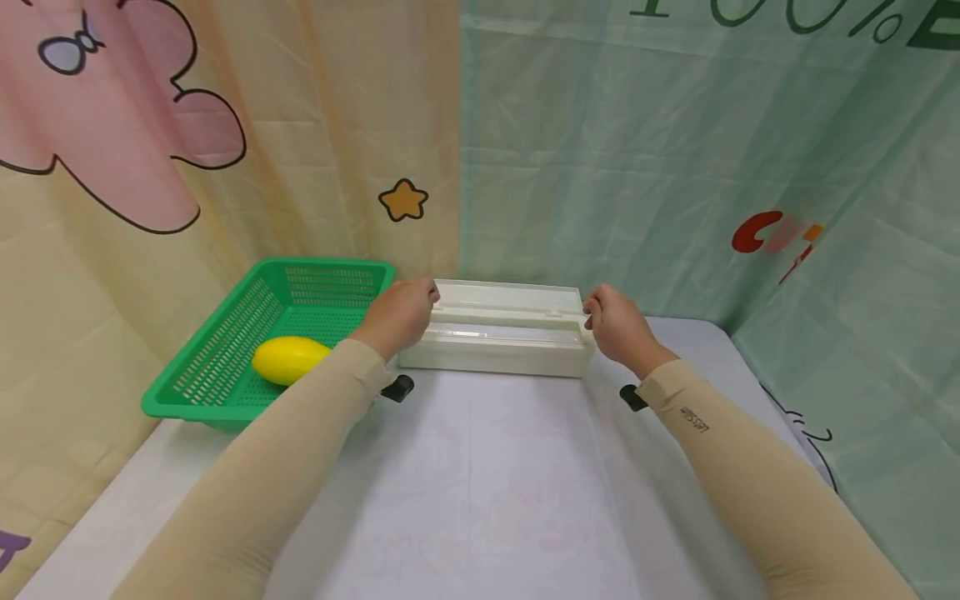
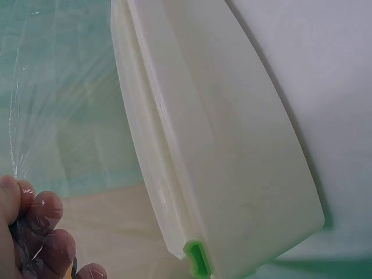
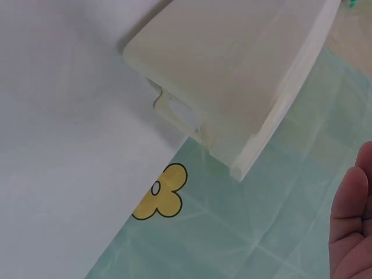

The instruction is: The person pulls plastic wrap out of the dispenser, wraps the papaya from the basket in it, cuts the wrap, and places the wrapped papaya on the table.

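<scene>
Fabric curtains hang as walls around the scene. The left one is a cream curtain (image 1: pixel 330 133) with soft vertical folds, a big pink cartoon figure (image 1: pixel 112 125), an orange star (image 1: pixel 403 200) and, low at the edge, a purple mark (image 1: pixel 11 546). At the back it meets a pale green curtain (image 1: pixel 540 158), which carries large dark green lettering (image 1: pixel 810 31) at the top and a red shape (image 1: pixel 752 232) near the right corner. A yellow flower (image 3: pixel 170 200) is printed lower down. A white cloth (image 1: pixel 517 475) with faint creases covers the table. The light is soft, leaving blurred shadows.
</scene>
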The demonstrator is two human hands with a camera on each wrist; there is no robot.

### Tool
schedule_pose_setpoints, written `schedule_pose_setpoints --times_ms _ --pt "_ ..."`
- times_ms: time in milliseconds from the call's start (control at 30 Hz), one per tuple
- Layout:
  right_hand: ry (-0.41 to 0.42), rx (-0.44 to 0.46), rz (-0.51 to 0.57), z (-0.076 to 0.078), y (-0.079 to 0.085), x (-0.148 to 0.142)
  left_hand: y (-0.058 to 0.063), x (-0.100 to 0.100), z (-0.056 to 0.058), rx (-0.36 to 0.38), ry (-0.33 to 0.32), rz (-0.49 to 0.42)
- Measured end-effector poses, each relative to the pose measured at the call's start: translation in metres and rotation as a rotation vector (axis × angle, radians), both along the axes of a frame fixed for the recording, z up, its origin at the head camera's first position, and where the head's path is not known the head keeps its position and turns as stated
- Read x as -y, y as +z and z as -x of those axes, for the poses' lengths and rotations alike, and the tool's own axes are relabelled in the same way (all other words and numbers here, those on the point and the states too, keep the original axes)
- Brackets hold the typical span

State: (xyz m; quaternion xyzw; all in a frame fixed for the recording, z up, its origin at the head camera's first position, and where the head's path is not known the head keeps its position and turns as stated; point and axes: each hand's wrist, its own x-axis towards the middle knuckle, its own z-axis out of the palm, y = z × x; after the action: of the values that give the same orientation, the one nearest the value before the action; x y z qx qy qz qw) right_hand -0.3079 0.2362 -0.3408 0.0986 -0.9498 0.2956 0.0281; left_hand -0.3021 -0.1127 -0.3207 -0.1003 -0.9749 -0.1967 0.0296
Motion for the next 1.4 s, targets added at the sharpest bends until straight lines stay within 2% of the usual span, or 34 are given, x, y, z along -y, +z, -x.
schedule_pose_setpoints --times_ms 333,700,1067,1400 --pt "-0.022 -0.004 0.023 -0.006 0.007 0.002 0.006 0.003 -0.004 -0.032 -0.044 0.005" --pt "-0.02 -0.056 0.019 -0.012 0.016 0.0 0.012 0.006 -0.008 -0.071 -0.061 0.007" --pt "-0.022 -0.059 0.03 -0.017 0.023 -0.002 0.021 0.005 -0.014 -0.117 -0.067 -0.003" --pt "-0.021 -0.099 0.035 -0.022 0.028 -0.005 0.028 0.008 -0.018 -0.127 -0.095 -0.018"
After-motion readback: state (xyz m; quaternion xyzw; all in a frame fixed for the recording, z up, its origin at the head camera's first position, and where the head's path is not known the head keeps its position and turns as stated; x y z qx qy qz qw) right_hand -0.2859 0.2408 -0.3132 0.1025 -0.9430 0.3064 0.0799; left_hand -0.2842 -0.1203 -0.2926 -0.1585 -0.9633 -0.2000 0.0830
